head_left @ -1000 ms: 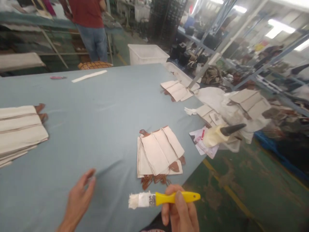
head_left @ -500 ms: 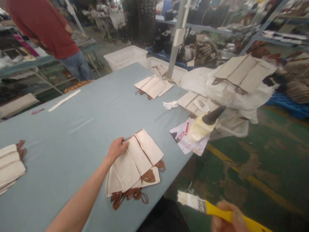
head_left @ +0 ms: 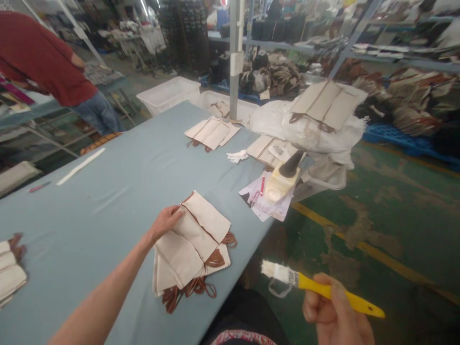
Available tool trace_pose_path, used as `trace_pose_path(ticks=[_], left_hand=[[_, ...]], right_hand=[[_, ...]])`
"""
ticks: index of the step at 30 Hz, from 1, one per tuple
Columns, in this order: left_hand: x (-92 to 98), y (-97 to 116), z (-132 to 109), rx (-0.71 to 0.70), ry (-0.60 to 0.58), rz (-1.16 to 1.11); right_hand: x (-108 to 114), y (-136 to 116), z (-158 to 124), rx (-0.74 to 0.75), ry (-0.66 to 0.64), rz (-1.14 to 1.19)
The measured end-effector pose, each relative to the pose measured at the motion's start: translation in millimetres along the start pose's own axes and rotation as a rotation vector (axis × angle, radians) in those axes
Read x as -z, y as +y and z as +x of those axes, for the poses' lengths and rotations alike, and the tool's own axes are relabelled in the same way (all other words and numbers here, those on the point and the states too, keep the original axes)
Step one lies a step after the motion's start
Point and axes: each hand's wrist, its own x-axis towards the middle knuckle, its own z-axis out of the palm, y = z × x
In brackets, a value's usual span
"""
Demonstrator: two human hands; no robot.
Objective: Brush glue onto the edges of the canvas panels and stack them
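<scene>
I have the right hand [head_left: 338, 314] gripping a yellow-handled flat brush [head_left: 309, 283] beside the blue-grey table [head_left: 118, 215]. The left hand [head_left: 166, 222] touches a stack of cream panels [head_left: 196, 237] with brown cords [head_left: 196, 287] on it; whether its fingers pinch, I can't tell. Beyond stands a black-tipped cream container [head_left: 282, 183].

Left forearm [head_left: 111, 282]: bare, stretched forward over the bench [head_left: 108, 235]. Left grip [head_left: 167, 221]: above the bench, back upward, fingers together. Right grip [head_left: 338, 306]: right of the bench, fingers curled, thumb pressing. Lap [head_left: 247, 314]: dark-clothed, at the bench's near edge.
</scene>
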Motion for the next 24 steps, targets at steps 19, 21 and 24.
trace_pose_path(ticks=[19, 21, 24], left_hand=[[-34.8, -106.3, -286.5, 0.166, 0.331, -0.291], [-38.3, -120.7, -289.1, 0.223, 0.332, -0.260], [-32.3, -134.1, -278.9, 0.292, 0.273, -0.198]], right_hand=[[-86.3, 25.3, -94.4, 0.028, -0.540, -0.020], [-89.6, 28.6, -107.1, 0.022, -0.533, -0.033], [-85.5, 36.4, -111.8, 0.006, -0.578, -0.052]])
